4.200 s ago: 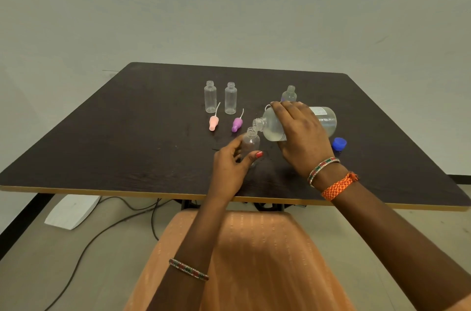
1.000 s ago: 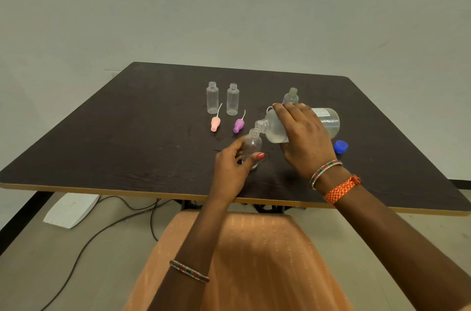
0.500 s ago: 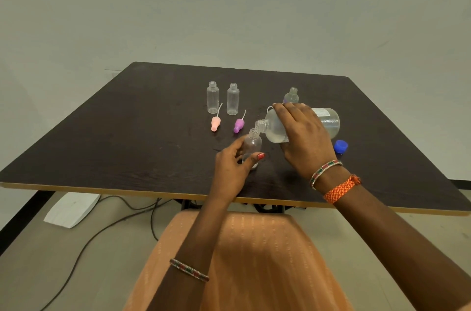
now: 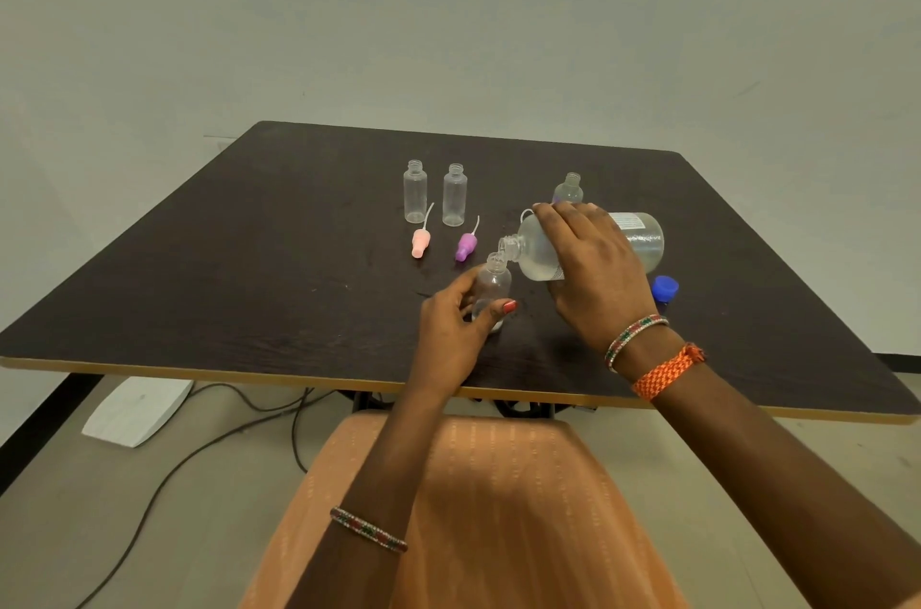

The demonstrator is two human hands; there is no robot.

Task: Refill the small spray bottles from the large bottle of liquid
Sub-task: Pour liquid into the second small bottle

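Barely anything shifts: right hand (image 4: 593, 269) still wraps the tilted large bottle (image 4: 643, 239), left hand (image 4: 451, 331) fingers still pinching the small bottle (image 4: 492, 284), so the pour seems ongoing.

Soft even indoor light, faint shadows under hands, sharp focus, wide-angle edge bending

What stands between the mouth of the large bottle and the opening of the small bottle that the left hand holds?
Nothing visible. The large bottle, tilted in the right hand, has its mouth right above the uncapped neck of the small bottle gripped by the left hand.
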